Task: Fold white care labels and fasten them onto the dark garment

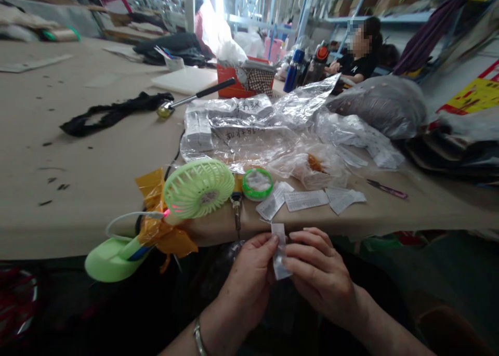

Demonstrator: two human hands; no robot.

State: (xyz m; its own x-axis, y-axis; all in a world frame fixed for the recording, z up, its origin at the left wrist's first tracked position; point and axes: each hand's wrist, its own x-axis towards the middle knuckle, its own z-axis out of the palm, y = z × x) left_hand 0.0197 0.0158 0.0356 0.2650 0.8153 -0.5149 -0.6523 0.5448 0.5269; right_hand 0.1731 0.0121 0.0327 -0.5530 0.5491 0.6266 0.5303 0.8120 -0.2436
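My left hand [251, 273] pinches a small white label strip [278, 262] between thumb and fingers, just in front of the table edge. From the other side my right hand [319, 267] grips the strip's lower part, its fingers curled and its thumb hidden. Stacks of printed white labels [306, 200] lie on the table just beyond the hands. Left of them stands a round green-rimmed tub [257, 183] with something whitish inside. A clear plastic bag [314, 163] with orange-brown bits in it lies behind the labels.
A light green fan [198, 188] is taped at the table edge on the left, beside a hanging metal-tipped tool [236, 210]. Pink-handled snips [386, 188] lie on the right. Large clear plastic bags [249, 137] cover the middle. A co-worker [358, 54] sits at the back right.
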